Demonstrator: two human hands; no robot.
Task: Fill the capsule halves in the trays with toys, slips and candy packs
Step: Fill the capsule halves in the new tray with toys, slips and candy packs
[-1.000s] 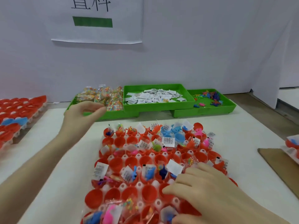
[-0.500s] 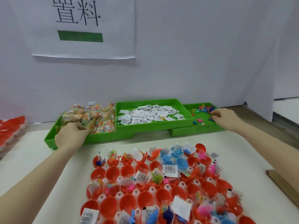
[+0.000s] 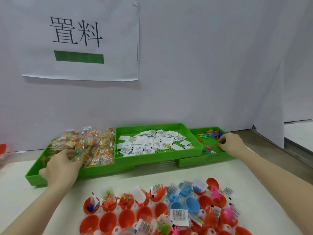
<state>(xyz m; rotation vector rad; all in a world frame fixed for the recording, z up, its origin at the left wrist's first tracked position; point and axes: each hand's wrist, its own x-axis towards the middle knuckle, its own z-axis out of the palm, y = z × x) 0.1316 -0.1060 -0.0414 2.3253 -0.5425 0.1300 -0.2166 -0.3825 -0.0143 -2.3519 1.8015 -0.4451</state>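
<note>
1. Capsule halves (image 3: 108,222) sit in the near tray, several bare, well apart from the green bins (image 3: 158,158)
2. Left hand (image 3: 61,167) curls into the candy packs (image 3: 91,146); slippery bags bunch, so extras may come up
3. Right hand (image 3: 231,144) pinches among the toys (image 3: 212,134); whether it holds one, I cannot tell

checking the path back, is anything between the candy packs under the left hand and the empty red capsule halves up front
Nothing visible. The left hand rests on the candy packs; only the green bin's low front wall and bare table lie before the red capsule halves.
</note>
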